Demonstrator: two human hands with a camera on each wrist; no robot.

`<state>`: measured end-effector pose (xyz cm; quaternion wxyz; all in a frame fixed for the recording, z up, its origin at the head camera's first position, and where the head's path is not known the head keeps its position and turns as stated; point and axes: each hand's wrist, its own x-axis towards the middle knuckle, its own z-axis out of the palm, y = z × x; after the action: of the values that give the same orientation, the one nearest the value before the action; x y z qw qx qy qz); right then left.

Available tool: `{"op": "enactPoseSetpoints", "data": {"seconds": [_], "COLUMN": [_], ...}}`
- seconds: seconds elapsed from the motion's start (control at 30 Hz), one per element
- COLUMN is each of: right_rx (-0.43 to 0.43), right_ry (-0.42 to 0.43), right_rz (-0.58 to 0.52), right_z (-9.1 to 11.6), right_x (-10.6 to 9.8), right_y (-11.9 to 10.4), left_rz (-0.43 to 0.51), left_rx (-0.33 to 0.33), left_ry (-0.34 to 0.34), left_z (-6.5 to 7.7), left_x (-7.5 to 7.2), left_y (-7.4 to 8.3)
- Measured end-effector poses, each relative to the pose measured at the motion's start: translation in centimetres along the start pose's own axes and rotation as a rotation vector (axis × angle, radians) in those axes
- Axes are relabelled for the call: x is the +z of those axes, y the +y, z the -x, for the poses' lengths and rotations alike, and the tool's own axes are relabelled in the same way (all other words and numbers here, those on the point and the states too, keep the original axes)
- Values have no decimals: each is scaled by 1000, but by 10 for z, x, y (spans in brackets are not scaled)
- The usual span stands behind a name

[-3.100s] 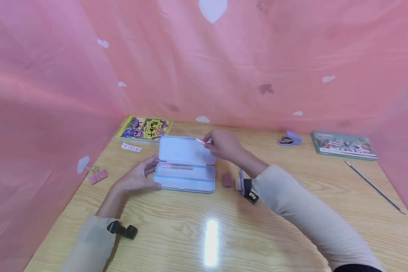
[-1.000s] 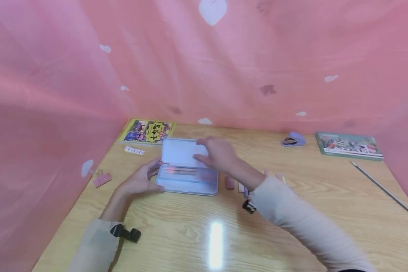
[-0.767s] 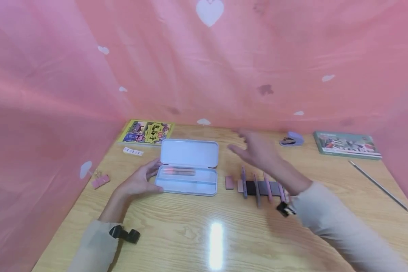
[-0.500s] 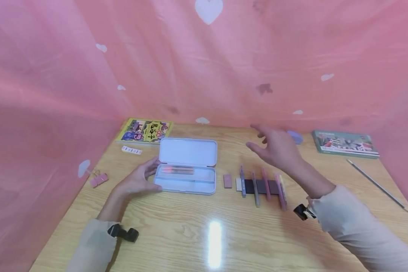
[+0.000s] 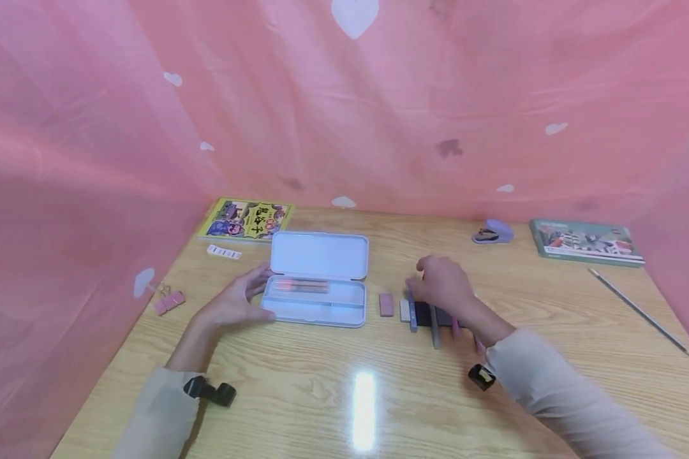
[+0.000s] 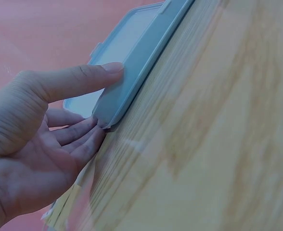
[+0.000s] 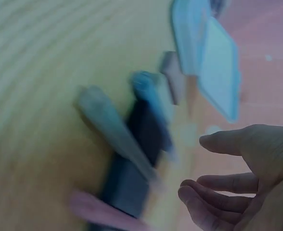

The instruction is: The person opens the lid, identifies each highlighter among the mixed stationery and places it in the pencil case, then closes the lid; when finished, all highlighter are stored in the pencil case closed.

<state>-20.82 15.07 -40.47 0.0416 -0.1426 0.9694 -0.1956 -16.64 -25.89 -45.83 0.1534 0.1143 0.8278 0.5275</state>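
Between the left fingers [image 6: 79, 132], the pale blue rectangular hinged plastic case [image 5: 319, 255] looks smooth with a soft satin sheen. Near the right fingers [image 7: 233, 183], the slim grey pen [image 5: 434, 328] and slim purple pen [image 5: 413, 315] look like smooth plastic; the flat black bar [image 5: 425, 313] looks matt, its material unclear. The small pink rectangular block [image 5: 386, 305], between both hands' fingers, has a dull, rubbery face. Beneath all the fingers, the light-brown wood-grain surface [image 5: 287, 382] is glossy, mirroring a white streak. Beyond them, the pink heart-patterned cloth [image 5: 344, 127] is creased, with a faint sheen.
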Motion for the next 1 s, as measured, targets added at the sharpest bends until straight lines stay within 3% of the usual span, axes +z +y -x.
{"op": "enactPoseSetpoints", "data": {"seconds": [0.27, 0.43, 0.6, 0.73, 1.0], "right_rx": [102, 118, 57, 32, -109], "right_ry": [-27, -31, 43, 38, 27], "right_rz": [51, -44, -135, -147, -29], "right_z": [-2, -6, -8, -10, -24], "right_x": [20, 15, -1, -13, -29], "right_y": [-3, -3, -6, -12, -42], "left_rz": [6, -3, -5, -4, 24], "left_rx": [16, 1, 25, 22, 12], "left_ry": [-2, 9, -1, 8, -1], "left_z": [-1, 0, 0, 2, 0], "left_x": [-1, -2, -3, -3, -1], "left_y": [2, 3, 2, 1, -1]}}
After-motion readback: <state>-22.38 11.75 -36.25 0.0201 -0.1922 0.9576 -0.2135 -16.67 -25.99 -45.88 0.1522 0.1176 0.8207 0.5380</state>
